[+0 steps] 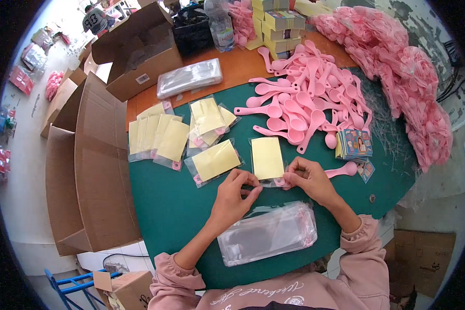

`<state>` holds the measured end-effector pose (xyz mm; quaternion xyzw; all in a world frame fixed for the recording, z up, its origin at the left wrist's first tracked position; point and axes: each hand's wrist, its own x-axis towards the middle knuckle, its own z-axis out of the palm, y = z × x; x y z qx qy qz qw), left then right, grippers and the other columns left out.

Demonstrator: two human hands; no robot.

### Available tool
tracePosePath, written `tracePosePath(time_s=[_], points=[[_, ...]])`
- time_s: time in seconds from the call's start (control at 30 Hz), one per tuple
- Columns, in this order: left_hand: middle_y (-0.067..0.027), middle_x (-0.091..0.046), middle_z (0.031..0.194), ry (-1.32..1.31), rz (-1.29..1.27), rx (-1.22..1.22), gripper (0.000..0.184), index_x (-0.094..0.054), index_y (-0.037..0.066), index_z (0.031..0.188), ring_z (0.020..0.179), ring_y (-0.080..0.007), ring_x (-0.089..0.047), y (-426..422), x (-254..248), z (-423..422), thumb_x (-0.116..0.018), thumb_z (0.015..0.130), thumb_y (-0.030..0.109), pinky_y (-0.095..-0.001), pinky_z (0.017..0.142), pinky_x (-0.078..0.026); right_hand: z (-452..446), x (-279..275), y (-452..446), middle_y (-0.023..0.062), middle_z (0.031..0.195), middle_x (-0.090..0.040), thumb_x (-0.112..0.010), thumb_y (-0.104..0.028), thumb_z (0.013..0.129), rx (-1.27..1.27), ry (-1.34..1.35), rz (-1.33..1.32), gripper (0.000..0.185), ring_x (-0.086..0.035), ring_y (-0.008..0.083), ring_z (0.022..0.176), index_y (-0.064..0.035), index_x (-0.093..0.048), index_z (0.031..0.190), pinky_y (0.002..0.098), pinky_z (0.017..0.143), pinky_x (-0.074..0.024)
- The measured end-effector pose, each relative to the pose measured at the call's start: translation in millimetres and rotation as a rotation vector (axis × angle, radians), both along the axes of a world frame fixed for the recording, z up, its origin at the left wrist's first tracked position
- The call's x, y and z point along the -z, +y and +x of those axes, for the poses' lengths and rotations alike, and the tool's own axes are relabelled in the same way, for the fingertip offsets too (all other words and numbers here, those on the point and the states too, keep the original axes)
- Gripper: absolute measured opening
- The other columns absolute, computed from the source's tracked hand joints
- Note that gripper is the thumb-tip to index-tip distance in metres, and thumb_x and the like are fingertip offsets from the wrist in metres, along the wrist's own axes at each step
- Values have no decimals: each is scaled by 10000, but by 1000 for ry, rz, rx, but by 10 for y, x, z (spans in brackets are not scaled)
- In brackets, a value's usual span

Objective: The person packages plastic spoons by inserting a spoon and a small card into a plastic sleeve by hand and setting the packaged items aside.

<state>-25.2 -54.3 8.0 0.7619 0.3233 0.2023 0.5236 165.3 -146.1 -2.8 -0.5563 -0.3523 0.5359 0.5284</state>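
Note:
A clear bag with a yellow card (267,158) and a bit of pink in it lies on the green table mat. My left hand (237,194) pinches its lower left edge. The lower right corner, by the pink spot, is between the fingertips of my right hand (310,178). Nearer to me lies a stack of empty clear bags (268,235). Several filled bags with yellow cards (171,139) lie to the left. Behind and to the right is a pile of pink spoons (315,98). One pink spoon (342,170) and a stack of printed cards (354,143) are right of my right hand.
Open cardboard boxes (106,170) stand along the left edge. At the back are a pack of clear bags (189,78), a plastic bottle (221,28), a black bag (192,28) and card stacks (283,28). Bagged pink spoons (413,77) line the right. Another person (95,20) is far left.

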Motion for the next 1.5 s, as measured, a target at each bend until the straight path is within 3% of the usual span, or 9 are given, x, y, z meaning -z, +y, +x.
tracePosePath(time_s=[0.3, 0.6, 0.67, 0.77, 0.87, 1.07, 1.13, 1.23, 1.5], points=[[-31, -582, 809, 89, -115, -79, 126, -576, -2, 838, 752, -74, -555, 18, 29, 5, -639, 789, 96, -223, 669, -478, -125, -36, 29, 63, 727, -578, -638, -68, 784, 137, -177, -17, 195, -582, 97, 621, -1, -469, 854, 221, 484, -500], [-95, -567, 996, -60, -330, -43, 249, -492, 14, 1047, 875, -129, -561, 59, 107, -4, -588, 836, 104, -257, 778, -471, -89, -56, 30, 65, 775, -594, -650, -30, 760, 153, -118, -22, 283, -589, 93, 672, 14, -481, 982, 211, 550, -497], [-122, -544, 1058, -156, -743, -204, 329, -428, 26, 1149, 921, -164, -560, 50, -32, 47, -533, 880, 184, -268, 786, -476, -64, -92, 22, 61, 788, -599, -649, -27, 761, 111, -128, 3, 282, -587, 89, 695, 17, -492, 991, 209, 601, -494], [-120, -548, 1061, -258, -980, -249, 370, -428, 1, 1155, 932, -184, -570, 101, -59, 102, -499, 897, 255, -290, 798, -482, -5, -244, 8, 47, 806, -604, -651, -35, 764, -15, -90, 84, 241, -578, 79, 731, 12, -523, 963, 209, 677, -465], [-109, -548, 1065, -310, -1028, -130, 379, -436, -19, 1140, 950, -200, -574, 154, -23, 186, -523, 884, 247, -316, 819, -486, 49, -290, -4, 38, 810, -603, -655, -41, 762, -212, -218, 165, 226, -570, 78, 748, 1, -541, 952, 215, 680, -455], [-105, -557, 1065, -404, -929, -113, 366, -454, -21, 1120, 964, -200, -575, 158, -8, 285, -545, 870, 230, -342, 832, -490, 41, -163, 5, 34, 806, -600, -666, -38, 739, 14, -182, 45, 152, -562, 86, 749, -8, -579, 860, 222, 657, -455], [-108, -558, 1066, -426, -937, -154, 363, -452, -16, 1122, 967, -202, -575, 148, 5, 305, -539, 874, 234, -344, 830, -491, -68, -161, 13, 42, 772, -589, -668, -47, 729, 245, -578, 317, 112, -563, 112, 730, 2, -589, 791, 241, 641, -454], [-112, -560, 1069, -473, -964, -235, 357, -445, -8, 1127, 970, -209, -575, 210, 47, 293, -522, 882, 240, -352, 825, -495, -95, -307, 2, 56, 743, -574, -667, -54, 726, 128, -826, 523, 108, -562, 134, 715, 10, -588, 764, 258, 627, -447], [-141, -521, 1164, -549, -1020, -54, 397, -376, 47, 1234, 1041, -224, -548, 90, -15, 348, -464, 909, 258, -358, 848, -499, -50, -288, -1, 68, 744, -577, -652, -80, 752, 84, -630, 330, 122, -544, 128, 673, 8, -584, 802, 255, 618, -441]])
